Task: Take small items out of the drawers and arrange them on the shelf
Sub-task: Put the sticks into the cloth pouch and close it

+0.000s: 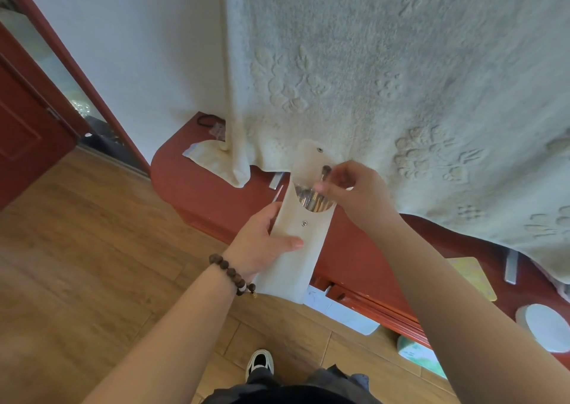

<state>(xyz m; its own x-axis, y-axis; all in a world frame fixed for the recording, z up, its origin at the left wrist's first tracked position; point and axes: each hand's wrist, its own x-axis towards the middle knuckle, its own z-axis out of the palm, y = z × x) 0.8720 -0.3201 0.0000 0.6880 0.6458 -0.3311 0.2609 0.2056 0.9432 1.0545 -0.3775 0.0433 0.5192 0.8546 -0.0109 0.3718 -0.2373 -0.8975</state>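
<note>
My left hand (265,240) grips a long cream pouch (293,264) with snap buttons, its flap open upward. Inside its mouth several metal-handled brushes (311,203) stand bunched together. My right hand (354,193) pinches one brush (324,173) by its handle at the pouch's mouth; its dark tip pokes above the others. Both hands hover over the front edge of a red-brown wooden shelf top (200,181).
A pale embossed blanket (401,79) hangs over most of the shelf. On the shelf lie a folded cloth (212,159), a black hair tie (206,120), a yellow booklet (472,277) and a round white pad (546,326). An open drawer (351,314) holds papers below. Wooden floor on the left.
</note>
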